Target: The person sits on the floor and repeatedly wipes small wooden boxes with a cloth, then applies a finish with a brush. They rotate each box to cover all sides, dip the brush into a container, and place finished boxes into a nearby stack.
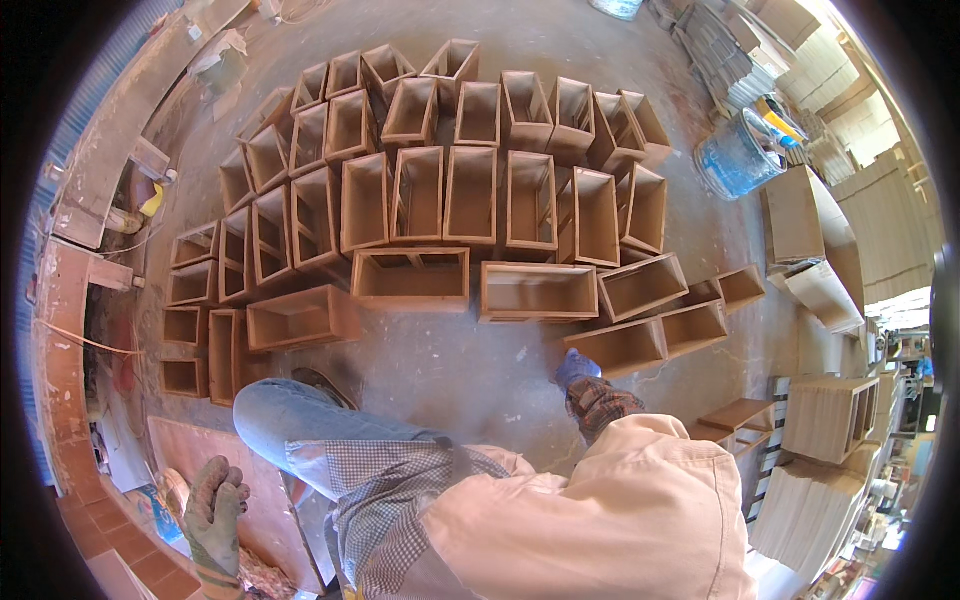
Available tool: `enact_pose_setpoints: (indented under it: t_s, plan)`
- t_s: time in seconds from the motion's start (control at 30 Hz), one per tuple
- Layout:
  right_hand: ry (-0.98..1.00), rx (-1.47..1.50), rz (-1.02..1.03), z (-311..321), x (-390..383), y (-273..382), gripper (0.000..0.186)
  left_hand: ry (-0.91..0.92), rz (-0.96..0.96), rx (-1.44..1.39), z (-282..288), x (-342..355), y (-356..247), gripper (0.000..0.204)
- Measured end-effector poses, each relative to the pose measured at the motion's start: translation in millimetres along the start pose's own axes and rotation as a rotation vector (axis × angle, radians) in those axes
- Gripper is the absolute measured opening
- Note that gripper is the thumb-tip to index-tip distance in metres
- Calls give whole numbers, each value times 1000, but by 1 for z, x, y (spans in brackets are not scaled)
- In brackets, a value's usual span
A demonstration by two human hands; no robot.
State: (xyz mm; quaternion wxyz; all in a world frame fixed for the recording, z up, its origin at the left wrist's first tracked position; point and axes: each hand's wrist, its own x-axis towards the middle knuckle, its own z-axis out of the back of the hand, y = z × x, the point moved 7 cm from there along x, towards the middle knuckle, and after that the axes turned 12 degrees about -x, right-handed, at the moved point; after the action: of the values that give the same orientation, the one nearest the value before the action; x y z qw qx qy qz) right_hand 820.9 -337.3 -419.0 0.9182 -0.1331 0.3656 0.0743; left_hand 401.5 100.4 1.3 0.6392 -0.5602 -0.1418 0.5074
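Observation:
My right hand (578, 368), in a blue glove, grips the left end of a brown open wooden box (620, 348) at the near right of a large group. Its fingertips are partly hidden at the box's corner. Off to the lower left, my left hand (214, 510) wears a stained grey-green glove. Its fingers are loosely bent and apart, with nothing in them. Several similar open wooden boxes (471, 195) stand on the floor in curved rows, their open sides facing up. Nearest my legs lie a few sideways boxes (410, 301).
A leaning board (225, 480) and a low workbench (80, 205) line the left side. On the right are a blue bucket (735, 160), cardboard boxes (810, 225) and stacked pale panels (815, 510). My shoe (325, 385) rests close to the front boxes.

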Motion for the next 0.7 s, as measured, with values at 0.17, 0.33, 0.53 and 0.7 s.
enact_pose_setpoints:
  t_s: [0.17,0.33,0.53,0.7]
  plan:
    - [-27,49,-116,11,46,-61,37,19,-27,4,2,-7,1,49]
    - [65,-62,-102,5,77,-124,32,-21,6,5,8,-11,13,50]
    - [8,68,-118,-10,56,-96,40,13,49,-39,0,1,18,49]
    - [50,-40,-68,11,41,-83,41,13,28,-47,0,-2,14,48]
